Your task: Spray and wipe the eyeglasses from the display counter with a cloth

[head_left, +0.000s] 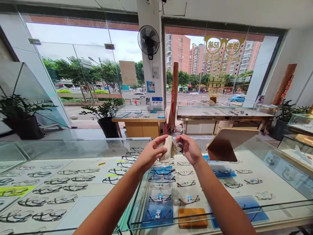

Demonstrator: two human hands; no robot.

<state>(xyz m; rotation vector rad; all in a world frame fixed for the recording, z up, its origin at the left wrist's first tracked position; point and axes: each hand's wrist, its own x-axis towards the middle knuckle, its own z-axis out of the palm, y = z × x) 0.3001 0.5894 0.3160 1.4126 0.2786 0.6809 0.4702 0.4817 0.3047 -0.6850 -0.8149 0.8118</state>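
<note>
Above the glass display counter, my left hand (153, 152) pinches a pale cream cloth (167, 150) between thumb and fingers. Close beside it, my right hand (192, 149) grips a pair of eyeglasses (181, 146) with a thin dark frame, held by its side. One lens lies against or just next to the cloth; which of the two I cannot tell. Part of the frame stands up above my right fingertips. Below both hands, rows of eyeglasses (162, 178) lie inside the case under the glass.
A brown-backed tilted panel, likely a mirror (223, 147), stands on the counter to the right. An orange-brown case (192, 218) lies near the front. More frames (50, 215) fill the left case. Beyond are a wooden cabinet (143, 129), potted plants (106, 114) and a wall fan (148, 40).
</note>
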